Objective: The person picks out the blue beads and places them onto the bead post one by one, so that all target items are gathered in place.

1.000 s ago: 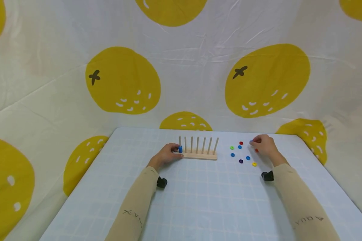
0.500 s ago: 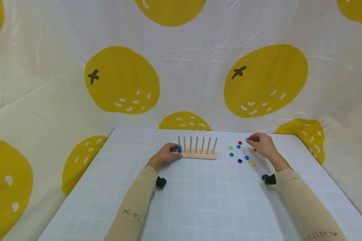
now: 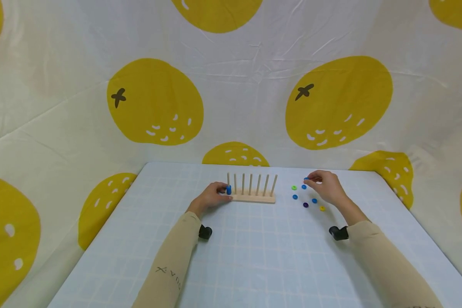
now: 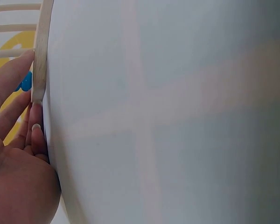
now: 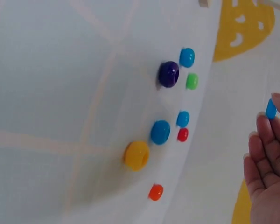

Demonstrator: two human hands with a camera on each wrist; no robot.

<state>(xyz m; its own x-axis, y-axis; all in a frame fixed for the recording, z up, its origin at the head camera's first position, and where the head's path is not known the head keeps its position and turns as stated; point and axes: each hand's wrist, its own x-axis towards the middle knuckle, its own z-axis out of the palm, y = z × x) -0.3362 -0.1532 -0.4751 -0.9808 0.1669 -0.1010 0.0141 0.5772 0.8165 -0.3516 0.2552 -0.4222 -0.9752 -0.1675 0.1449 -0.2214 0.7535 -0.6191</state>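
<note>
A wooden peg rack [image 3: 254,198] stands upright on the table, its row of thin pegs pointing up. Blue beads [image 3: 229,190] are stacked low on its leftmost peg. My left hand [image 3: 211,196] grips the rack's left end; in the left wrist view the thumb lies along the wooden base [image 4: 41,70] and other fingers curl at its end. Right of the rack, my right hand [image 3: 327,188] pinches one blue bead [image 5: 270,109] between thumb and fingertips, raised above the table. It hides the red and orange beads in the head view.
Loose beads lie scattered right of the rack: yellow [image 5: 136,155], dark purple [image 5: 169,74], green [image 5: 192,81], red [image 5: 183,135], orange [image 5: 156,192] and several blue ones [image 5: 160,132]. Behind the table [image 3: 254,256] hangs a white cloth [image 3: 246,107] with yellow fruit prints.
My right hand has lifted the blue bead and carried it left, over the scattered beads toward the rack. The left hand has stayed at the rack's end.
</note>
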